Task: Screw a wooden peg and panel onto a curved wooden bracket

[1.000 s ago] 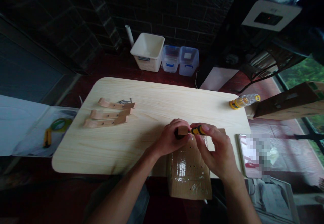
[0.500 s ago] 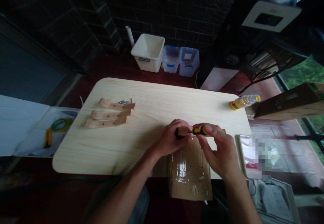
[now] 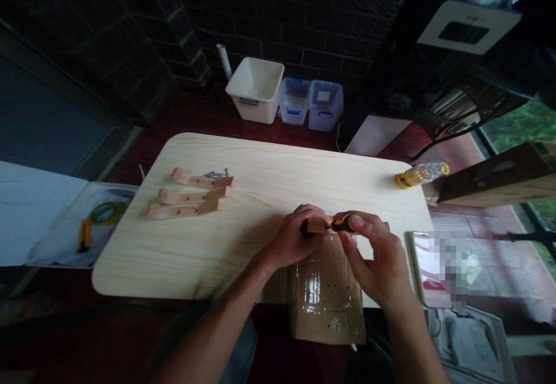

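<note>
My left hand [image 3: 299, 236] is closed around a small wooden piece [image 3: 315, 225] at the upper end of a taped cardboard piece [image 3: 325, 291]. My right hand [image 3: 377, 251] grips a yellow and black screwdriver [image 3: 343, 223], its tip pointing left at the wooden piece. Exactly where the tip meets the wood is too small to make out. The cardboard has several small holes and overhangs the near edge of the table [image 3: 243, 164]. Several curved wooden hooks [image 3: 186, 207] with holes lie at the table's left, beside a few screws [image 3: 216, 174].
A clear bottle-shaped case with yellow ends [image 3: 421, 174] lies at the table's right edge. Behind the table stand a white bin [image 3: 256, 88] and two clear plastic boxes [image 3: 310, 103]. A white open box [image 3: 104, 222] with a yellow tool is at the left.
The whole view has shifted very slightly. Both hands keep their hold, and the screwdriver stays at the wooden piece with its handle turned a little.
</note>
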A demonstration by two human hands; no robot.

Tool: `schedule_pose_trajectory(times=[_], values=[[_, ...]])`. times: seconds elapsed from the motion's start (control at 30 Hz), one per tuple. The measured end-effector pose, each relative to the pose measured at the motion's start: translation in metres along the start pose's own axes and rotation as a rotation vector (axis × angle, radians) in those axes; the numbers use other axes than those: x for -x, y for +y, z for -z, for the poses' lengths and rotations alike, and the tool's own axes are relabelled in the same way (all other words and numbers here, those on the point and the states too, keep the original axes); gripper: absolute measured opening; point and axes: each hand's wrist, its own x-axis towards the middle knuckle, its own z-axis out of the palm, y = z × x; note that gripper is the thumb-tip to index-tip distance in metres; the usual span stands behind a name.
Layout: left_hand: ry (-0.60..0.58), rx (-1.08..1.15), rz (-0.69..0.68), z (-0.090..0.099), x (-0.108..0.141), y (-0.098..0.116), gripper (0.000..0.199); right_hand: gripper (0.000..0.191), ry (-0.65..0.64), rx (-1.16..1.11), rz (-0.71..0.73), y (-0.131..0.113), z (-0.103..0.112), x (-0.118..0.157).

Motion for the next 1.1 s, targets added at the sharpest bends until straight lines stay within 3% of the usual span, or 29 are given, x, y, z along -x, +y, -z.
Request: schedule_pose_trajectory(times=[0.23,0.93,1.1], values=[[-0.022,0.009,0.003,0.0004,0.0012,-0.0016,0.010,0.069,-0.009,-0.093,-0.015,-0.0025,-0.0010,0.0006],[-0.015,0.027,0.004,0.0000,0.0011,-0.0010,0.005,0.060,0.015,0.036,0.027,-0.0022,-0.0003,-0.0015],[-0.026,0.016,0.056,0.0011,0.0009,0.0007,0.009,0.068,0.010,-0.003,0.036,-0.0046,-0.0004,-0.0023]])
